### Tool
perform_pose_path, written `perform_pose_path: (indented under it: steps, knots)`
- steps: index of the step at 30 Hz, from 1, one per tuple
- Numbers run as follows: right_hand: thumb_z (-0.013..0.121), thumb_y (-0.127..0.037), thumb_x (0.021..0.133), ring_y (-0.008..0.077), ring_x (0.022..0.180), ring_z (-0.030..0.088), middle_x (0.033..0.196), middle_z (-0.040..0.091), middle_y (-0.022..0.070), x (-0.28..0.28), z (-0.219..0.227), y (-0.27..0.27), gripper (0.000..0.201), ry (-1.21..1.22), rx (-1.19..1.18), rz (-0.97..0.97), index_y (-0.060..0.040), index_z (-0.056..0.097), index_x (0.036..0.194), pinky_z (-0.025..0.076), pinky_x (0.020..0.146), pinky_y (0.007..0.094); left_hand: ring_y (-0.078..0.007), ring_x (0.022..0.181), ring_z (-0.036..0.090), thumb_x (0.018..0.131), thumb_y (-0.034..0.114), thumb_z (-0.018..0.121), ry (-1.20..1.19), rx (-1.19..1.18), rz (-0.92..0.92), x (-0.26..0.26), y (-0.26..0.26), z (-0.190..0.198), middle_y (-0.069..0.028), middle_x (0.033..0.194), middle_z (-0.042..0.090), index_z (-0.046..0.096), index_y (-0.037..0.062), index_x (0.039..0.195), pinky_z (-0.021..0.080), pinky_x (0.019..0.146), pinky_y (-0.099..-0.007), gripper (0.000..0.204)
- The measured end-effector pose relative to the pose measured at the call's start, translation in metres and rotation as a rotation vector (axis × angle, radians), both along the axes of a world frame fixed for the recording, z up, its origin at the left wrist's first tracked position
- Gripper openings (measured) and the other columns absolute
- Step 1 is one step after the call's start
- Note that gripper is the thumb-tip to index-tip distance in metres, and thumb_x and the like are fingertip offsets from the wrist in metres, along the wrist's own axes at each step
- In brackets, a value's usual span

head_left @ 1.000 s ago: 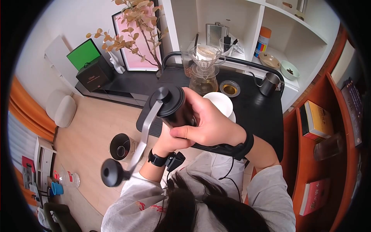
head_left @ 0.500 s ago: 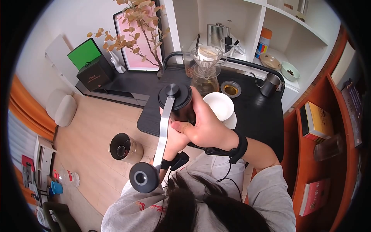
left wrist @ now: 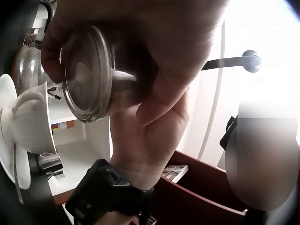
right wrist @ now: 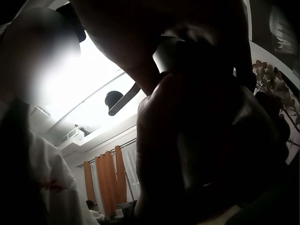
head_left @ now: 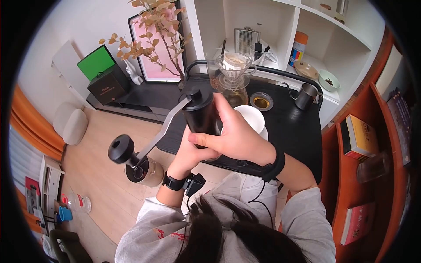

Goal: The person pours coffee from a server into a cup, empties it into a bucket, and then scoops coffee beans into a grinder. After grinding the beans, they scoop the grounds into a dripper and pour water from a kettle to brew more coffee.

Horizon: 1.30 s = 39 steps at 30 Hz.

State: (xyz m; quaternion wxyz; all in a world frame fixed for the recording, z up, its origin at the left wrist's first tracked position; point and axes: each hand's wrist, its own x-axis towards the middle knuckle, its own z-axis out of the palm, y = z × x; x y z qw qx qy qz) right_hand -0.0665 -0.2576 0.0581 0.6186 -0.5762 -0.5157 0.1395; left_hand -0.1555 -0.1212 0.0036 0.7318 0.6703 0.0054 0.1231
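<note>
Left to right, crank knob (head_left: 122, 149), free of either hand; left hand (head_left: 189, 153), fingers curled around the lower body of the hand grinder (head_left: 200, 116); right hand (head_left: 239, 131), gripping the same body from the other side. The grinder is in the air by the near edge of the black table (head_left: 291, 144), its clear base (left wrist: 86, 72) visible from below. The step in hand appears to be a two-handed hold; cranking would call for one hand on the knob, the other bracing the body.

Surface: dripper (head_left: 234, 72) on a glass server, white cup (head_left: 251, 117) on its saucer, round dish (head_left: 262, 101), gooseneck kettle (head_left: 306, 96).

Room: orange curtain (head_left: 39, 127), bin (head_left: 153, 173), white shelving (head_left: 294, 26), red-brown bookcase (head_left: 372, 105).
</note>
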Motion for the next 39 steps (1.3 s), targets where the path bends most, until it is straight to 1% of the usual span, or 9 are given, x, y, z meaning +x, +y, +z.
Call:
perform_pose_path:
  steps: [5, 9, 11, 14, 15, 19, 28, 34, 39]
  knots:
    - [0.077, -0.014, 0.080, 0.0165, 0.100, 0.060, 0.107, 0.064, 0.0104, 0.020, 0.011, -0.014, 0.051, -0.231, -0.107, -0.039, 0.0023, 0.053, 0.122, 0.047, 0.092, 0.0325, -0.0175, 0.111, 0.052, 0.060, -0.001, 0.079, -0.063, 0.036, 0.110, 0.004, 0.008, -0.004, -0.0068, 0.123, 0.050, 0.034, 0.0061, 0.137, 0.047, 0.091, -0.0324, 0.090]
    - [0.072, -0.009, 0.084, 0.0138, 0.092, 0.064, 0.095, 0.068, 0.0067, 0.032, 0.029, -0.032, 0.027, -0.143, -0.061, -0.112, 0.0020, 0.064, 0.107, 0.049, 0.087, 0.0289, -0.0152, 0.097, 0.056, 0.063, 0.005, 0.084, -0.016, 0.138, 0.264, 0.007, 0.019, -0.003, -0.0055, 0.111, 0.056, 0.037, 0.0056, 0.134, 0.048, 0.085, -0.0308, 0.085]
    - [0.071, -0.009, 0.085, 0.0122, 0.090, 0.064, 0.095, 0.068, 0.0058, 0.041, 0.037, -0.043, 0.023, -0.148, -0.037, -0.157, 0.0010, 0.065, 0.105, 0.050, 0.084, 0.0277, -0.0143, 0.094, 0.057, 0.067, 0.010, 0.084, 0.040, 0.167, 0.317, 0.012, 0.024, -0.005, -0.0048, 0.106, 0.058, 0.042, 0.0035, 0.129, 0.048, 0.084, -0.0292, 0.075]
    - [0.066, -0.006, 0.089, 0.0130, 0.091, 0.064, 0.097, 0.068, 0.0059, 0.056, 0.044, -0.059, 0.017, -0.124, 0.017, -0.213, 0.0018, 0.064, 0.104, 0.050, 0.084, 0.0266, -0.0135, 0.091, 0.057, 0.068, 0.012, 0.085, -0.054, 0.184, 0.409, 0.025, 0.031, -0.017, -0.0042, 0.105, 0.058, 0.045, 0.0021, 0.125, 0.048, 0.083, -0.0275, 0.070]
    - [0.065, -0.006, 0.089, 0.0133, 0.091, 0.065, 0.097, 0.068, 0.0067, 0.062, 0.047, -0.066, 0.017, -0.129, 0.044, -0.230, 0.0023, 0.064, 0.104, 0.050, 0.083, 0.0265, -0.0131, 0.091, 0.058, 0.070, 0.010, 0.084, -0.154, 0.204, 0.402, 0.031, 0.032, -0.019, -0.0041, 0.101, 0.059, 0.046, 0.0022, 0.123, 0.049, 0.082, -0.0282, 0.066]
    - [0.066, -0.007, 0.088, 0.0113, 0.084, 0.065, 0.090, 0.069, 0.0057, 0.074, 0.053, -0.082, 0.015, -0.021, 0.160, -0.305, 0.0022, 0.066, 0.099, 0.051, 0.077, 0.0248, -0.0128, 0.088, 0.060, 0.072, 0.001, 0.081, -0.223, 0.248, 0.446, 0.048, 0.041, -0.034, -0.0043, 0.098, 0.060, 0.049, 0.0026, 0.115, 0.051, 0.078, -0.0295, 0.053]
    - [0.063, -0.009, 0.091, 0.0123, 0.082, 0.066, 0.087, 0.069, 0.0082, 0.100, 0.056, -0.101, 0.015, 0.041, 0.186, -0.375, 0.0021, 0.064, 0.101, 0.052, 0.076, 0.0245, -0.0146, 0.084, 0.064, 0.068, -0.006, 0.078, -0.004, 0.182, 0.347, 0.076, 0.066, -0.027, -0.0043, 0.092, 0.065, 0.055, 0.0027, 0.106, 0.052, 0.077, -0.0291, 0.045]
    - [0.063, -0.009, 0.091, 0.0121, 0.080, 0.065, 0.085, 0.068, 0.0076, 0.116, 0.051, -0.107, 0.014, 0.106, 0.163, -0.418, 0.0019, 0.064, 0.100, 0.052, 0.074, 0.0243, -0.0167, 0.082, 0.064, 0.061, -0.009, 0.076, 0.148, 0.124, 0.271, 0.099, 0.083, -0.041, -0.0046, 0.090, 0.065, 0.057, 0.0035, 0.098, 0.052, 0.076, -0.0316, 0.044]
    - [0.062, -0.009, 0.092, 0.0122, 0.077, 0.065, 0.085, 0.069, 0.0078, 0.126, 0.049, -0.114, 0.014, 0.102, 0.076, -0.442, 0.0022, 0.064, 0.100, 0.051, 0.074, 0.0243, -0.0168, 0.080, 0.064, 0.054, -0.013, 0.070, 0.133, 0.104, 0.249, 0.111, 0.079, -0.050, -0.0032, 0.086, 0.064, 0.059, 0.0025, 0.095, 0.051, 0.075, -0.0302, 0.045]
